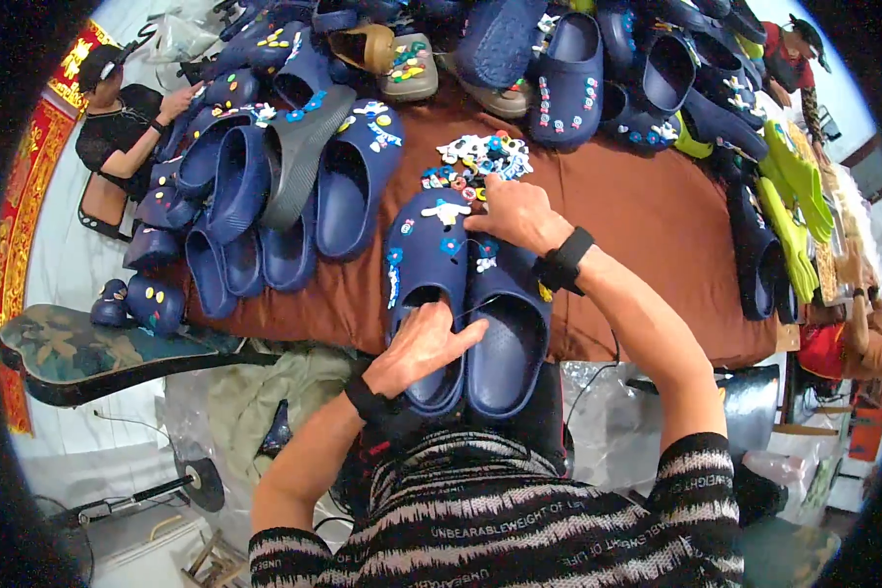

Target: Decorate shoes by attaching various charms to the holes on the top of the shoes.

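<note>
Two navy-blue clogs stand side by side in front of me at the table's near edge, toes pointing away. On the left clog (419,247) there are a white character charm and several blue flower charms. My left hand (423,345) reaches into its opening, fingers hidden inside and thumb stretched toward the right clog (508,345). Over the toe of that right clog, my right hand (521,218) has its fingers curled in a pinch; what they hold is hidden. Just beyond lies a pile of small charms (490,155), white, blue, red and black.
A brown cloth (637,225) covers the table. Many navy clogs (348,191) crowd its left and far sides, with a grey clog (299,162) among them. Lime-green clogs (794,191) lie at right. A person (122,127) sits at far left; others are at right.
</note>
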Demonstrator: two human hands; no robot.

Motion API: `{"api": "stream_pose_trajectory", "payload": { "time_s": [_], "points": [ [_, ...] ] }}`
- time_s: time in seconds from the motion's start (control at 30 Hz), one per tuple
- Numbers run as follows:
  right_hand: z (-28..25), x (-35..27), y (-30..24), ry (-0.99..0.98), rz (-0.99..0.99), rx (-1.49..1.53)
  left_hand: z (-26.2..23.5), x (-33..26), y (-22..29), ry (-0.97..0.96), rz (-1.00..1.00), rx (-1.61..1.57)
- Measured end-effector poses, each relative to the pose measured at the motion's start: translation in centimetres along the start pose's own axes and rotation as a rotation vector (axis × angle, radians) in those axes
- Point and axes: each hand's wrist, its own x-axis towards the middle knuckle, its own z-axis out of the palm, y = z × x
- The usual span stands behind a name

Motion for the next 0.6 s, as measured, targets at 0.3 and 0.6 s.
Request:
{"api": "stream_pose_trajectory", "payload": {
  "time_s": [0.3,0.6],
  "points": [
    [0.5,-0.1,1.1,0.039,0.136,0.226,1.0,-0.3,-0.9,0.118,0.103,0.022],
    [0.3,1.4,4.0,0.388,0.104,1.003,0.9,-0.4,-1.6,0.172,0.204,0.015]
  ]
}}
